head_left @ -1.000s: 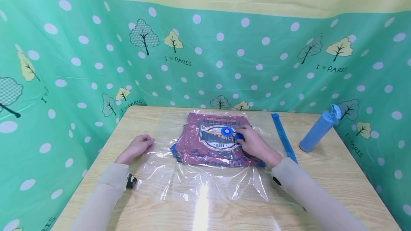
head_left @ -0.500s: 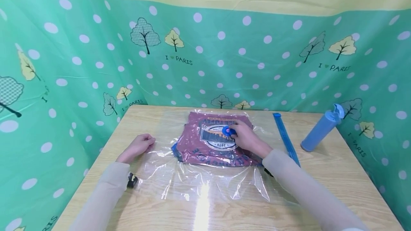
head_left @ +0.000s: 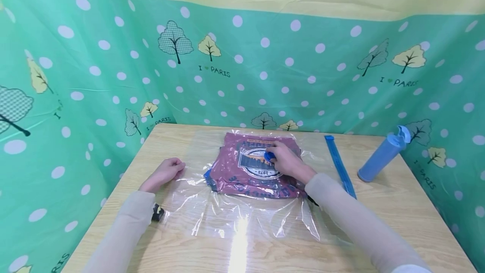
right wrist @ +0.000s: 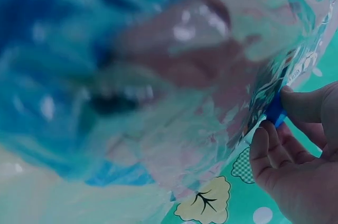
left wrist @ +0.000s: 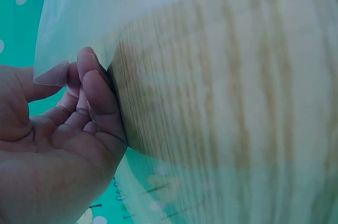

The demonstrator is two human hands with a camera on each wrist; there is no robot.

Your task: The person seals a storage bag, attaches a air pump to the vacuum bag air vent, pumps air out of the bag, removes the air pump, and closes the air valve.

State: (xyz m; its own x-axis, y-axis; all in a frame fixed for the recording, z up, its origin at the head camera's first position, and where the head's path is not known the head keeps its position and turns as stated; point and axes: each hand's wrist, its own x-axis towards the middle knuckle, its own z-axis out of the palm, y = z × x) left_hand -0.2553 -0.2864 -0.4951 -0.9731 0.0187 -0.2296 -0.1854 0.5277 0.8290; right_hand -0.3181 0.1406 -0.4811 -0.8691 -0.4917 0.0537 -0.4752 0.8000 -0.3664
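Note:
A clear plastic vacuum storage bag [head_left: 204,218] lies flat on the table with folded maroon clothing [head_left: 227,167] inside, a printed badge uppermost. My left hand [head_left: 166,171] pinches the bag's left edge; in the left wrist view, the film [left wrist: 58,71] passes between the thumb and fingers of that hand [left wrist: 68,134]. My right hand [head_left: 286,159] is over the badge, its thumb and fingers gripping the blue valve cap [head_left: 269,156] on top of the bag. In the right wrist view, the blue cap [right wrist: 275,110] shows between the fingertips; the valve under it is hidden.
A blue hand pump [head_left: 382,157] stands tilted-looking at the table's right. The bag's blue zip strip [head_left: 339,165] runs along its right side, partly behind my right sleeve. A green patterned curtain [head_left: 227,79] encloses the wooden table [head_left: 182,256].
My right hand has moved left with the blue cap onto the round valve, whose pink centre was showing before and is now covered. The left hand stays at the bag's edge.

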